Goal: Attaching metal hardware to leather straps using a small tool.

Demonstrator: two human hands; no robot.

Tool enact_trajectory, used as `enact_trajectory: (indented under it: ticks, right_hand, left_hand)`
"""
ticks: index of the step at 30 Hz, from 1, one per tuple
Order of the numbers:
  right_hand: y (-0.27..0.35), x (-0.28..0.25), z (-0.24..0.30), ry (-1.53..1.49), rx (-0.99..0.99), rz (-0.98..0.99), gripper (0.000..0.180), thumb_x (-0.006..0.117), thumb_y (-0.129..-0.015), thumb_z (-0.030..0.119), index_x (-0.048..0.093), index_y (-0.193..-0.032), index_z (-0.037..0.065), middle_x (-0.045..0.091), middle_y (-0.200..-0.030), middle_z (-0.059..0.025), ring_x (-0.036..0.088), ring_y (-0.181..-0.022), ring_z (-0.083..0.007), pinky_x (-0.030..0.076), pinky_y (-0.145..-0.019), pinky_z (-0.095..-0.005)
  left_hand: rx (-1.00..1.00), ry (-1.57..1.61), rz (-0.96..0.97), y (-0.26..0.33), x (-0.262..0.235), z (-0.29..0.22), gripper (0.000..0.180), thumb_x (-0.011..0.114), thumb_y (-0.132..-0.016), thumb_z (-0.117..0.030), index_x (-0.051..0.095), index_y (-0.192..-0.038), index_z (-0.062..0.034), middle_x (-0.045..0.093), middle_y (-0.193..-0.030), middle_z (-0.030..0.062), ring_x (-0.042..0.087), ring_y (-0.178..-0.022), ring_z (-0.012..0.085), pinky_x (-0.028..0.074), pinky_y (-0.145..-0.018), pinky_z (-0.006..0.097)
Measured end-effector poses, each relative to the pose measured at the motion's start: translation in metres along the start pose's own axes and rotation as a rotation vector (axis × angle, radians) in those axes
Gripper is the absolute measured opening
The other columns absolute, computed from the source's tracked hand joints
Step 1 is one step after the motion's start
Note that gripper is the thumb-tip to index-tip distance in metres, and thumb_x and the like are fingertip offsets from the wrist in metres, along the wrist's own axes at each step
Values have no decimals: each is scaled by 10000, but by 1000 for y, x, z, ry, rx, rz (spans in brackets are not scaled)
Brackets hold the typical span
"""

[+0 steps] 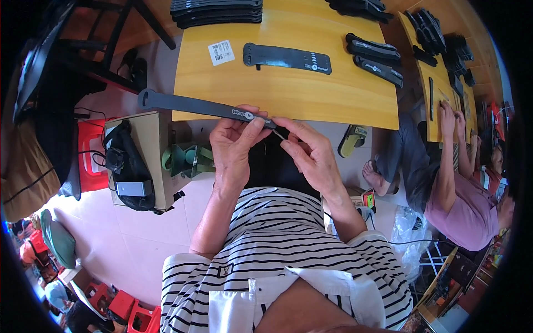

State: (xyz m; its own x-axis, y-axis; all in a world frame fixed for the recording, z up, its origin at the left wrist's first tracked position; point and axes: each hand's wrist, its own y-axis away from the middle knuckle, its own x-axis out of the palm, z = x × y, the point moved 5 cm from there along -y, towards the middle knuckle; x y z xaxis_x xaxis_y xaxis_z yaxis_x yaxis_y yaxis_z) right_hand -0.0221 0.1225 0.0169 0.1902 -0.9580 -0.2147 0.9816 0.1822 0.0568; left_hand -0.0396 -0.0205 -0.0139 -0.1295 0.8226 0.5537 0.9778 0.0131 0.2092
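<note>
Head view. Landmark: the yellow wooden desk [288,83], seen from above.

Left hand [233,147] just off the desk's near edge, fingers [252,130] closed around one end of a long dark strap [189,105]. The strap runs from that grip out past the desk's near left corner, lying along the near edge; its far end carries a slot. A small light label sits on the strap right at the thumb.

Right hand [311,152] also just off the near edge, beside the left hand, the two nearly touching. Its thumb and forefinger are pinched narrow on a thin tag [279,133] at the strap's end; what the tag is cannot be told at this size.

On the desk, well back from the near edge: a second dark strap [286,57] lying flat near the middle, and a small white paper slip [221,52] just left of it. A stack of dark straps [216,11] at the far left corner. More rolled or folded straps [375,53] at the right side.

Left of the desk, on the floor: a cardboard box [152,155] with dark gear and a cable on top, a green tape roll [183,158] against it.

Right of the desk: another person [461,194] in a pink top, seated, hands at a second desk [438,94] carrying more dark straps. A yellow-green sandal [351,140] lies on the floor between the two desks.
</note>
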Motion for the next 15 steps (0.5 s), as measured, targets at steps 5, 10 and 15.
enact_trajectory:
  ticks: [5, 10, 15]
  right_hand:
    - [-1, 0, -2, 12, -6, -2, 385, 529, -829, -20, 542, -1206, 62, 456, -746, 12, 389, -510, -26, 298, -433, -166]
    - [-2, 3, -1, 21, 16, -65, 381, 573, -809, -14, 548, -1184, 46, 464, -734, -82, 461, -637, -162, 407, -597, -269]
    - [1, 8, 2, 290, -145, -138, 384, 580, -811, 5, 552, -1187, 78, 458, -740, -95, 499, -631, -211, 430, -580, -304]
  left_hand:
    - [55, -58, 14, 2, 4, -4, 203, 598, -842, -52, 562, -1035, -4, 624, -956, 101, 618, -894, 155, 544, -780, 282]
    - [62, -35, -4, 4, 8, -4, 190, 575, -854, -51, 552, -1038, -7, 612, -972, 112, 611, -901, 157, 539, -786, 282]
    - [-31, 55, -50, 3, 7, 1, 150, 580, -857, -71, 545, -989, -10, 603, -958, 95, 605, -880, 148, 541, -768, 282]
